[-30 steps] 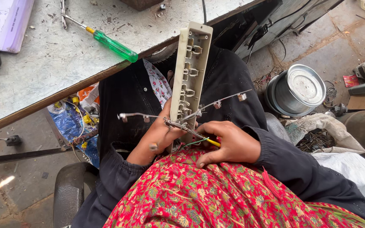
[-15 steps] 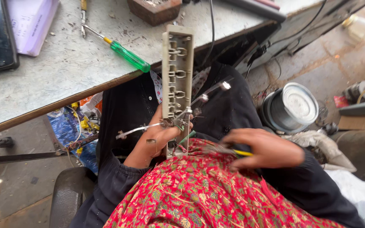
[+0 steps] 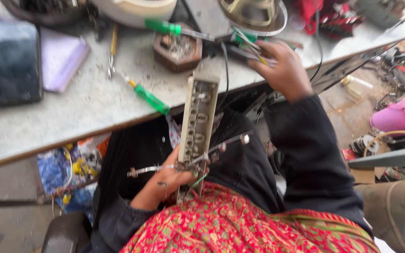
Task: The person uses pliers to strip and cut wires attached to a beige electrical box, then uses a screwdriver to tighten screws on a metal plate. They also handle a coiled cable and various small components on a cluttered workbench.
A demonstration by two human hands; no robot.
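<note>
the left hand point(image 3: 167, 180) held one long cream plastic socket strip point(image 3: 197, 126) upright over the lap, its lower end against the red patterned cloth point(image 3: 240, 225), its upper end level with the edge of the grey desk point(image 3: 71, 122). the grip of that hand was closed around the strip's lower part, fingers curled over bare metal leads point(image 3: 221, 147) that stuck out to both sides. the right hand point(image 3: 282, 70) was stretched out onto the desk, well apart from the strip, its fingers folded down on a blurred bundle of thin tools and wires point(image 3: 247, 47); what exactly it pinched could not be told. two green-handled screwdrivers lay on the desk: one point(image 3: 148, 97) near the front edge, just left of the strip's top, another point(image 3: 174, 29) farther back. one small brown hexagonal tray point(image 3: 176, 51) stood between them. one dark phone point(image 3: 11, 61) lay at the left, beside one lilac notebook point(image 3: 62, 58). one pink plastic bucket point(image 3: 397, 115) stood on the floor at the right.
</note>
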